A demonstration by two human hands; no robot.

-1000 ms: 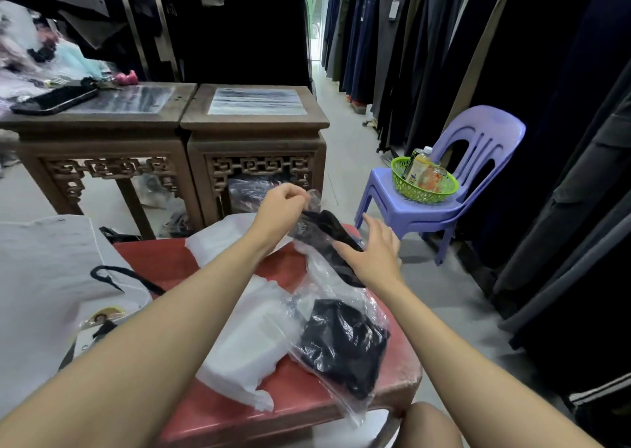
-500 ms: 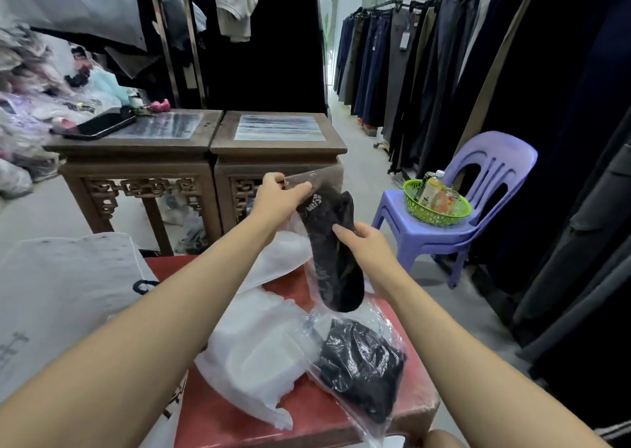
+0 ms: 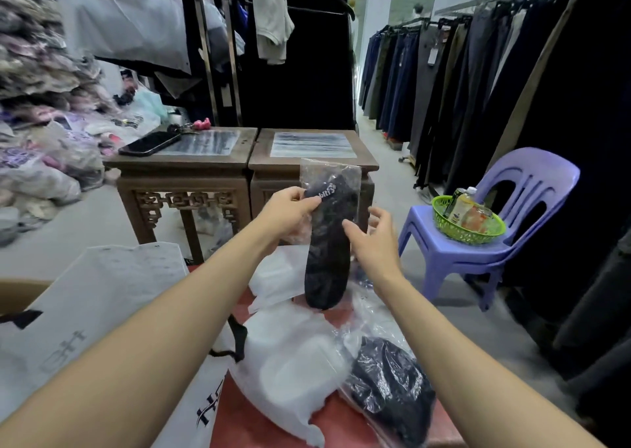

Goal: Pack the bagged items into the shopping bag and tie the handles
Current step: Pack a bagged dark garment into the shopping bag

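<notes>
My left hand (image 3: 290, 210) pinches the top of a clear packet with black socks (image 3: 327, 243) and holds it upright above the red stool (image 3: 283, 423). Just right of the packet is my right hand (image 3: 374, 243), fingers spread, thumb touching the packet's side. On the stool lie a white bagged item (image 3: 290, 359) and a clear bag with a dark garment (image 3: 392, 382). The white shopping bag (image 3: 88, 314) with black handles stands to the left of the stool.
Two carved wooden side tables (image 3: 246, 171) stand ahead; a phone (image 3: 150, 143) lies on the left one. A purple plastic chair (image 3: 495, 229) with a green basket (image 3: 467, 222) of bottles sits to the right. Racks of dark trousers line the right side; bagged clothes pile up at left.
My left hand has lifted the sock packet higher and upright. The right hand has let go of its grip on the packet and opened beside it.
</notes>
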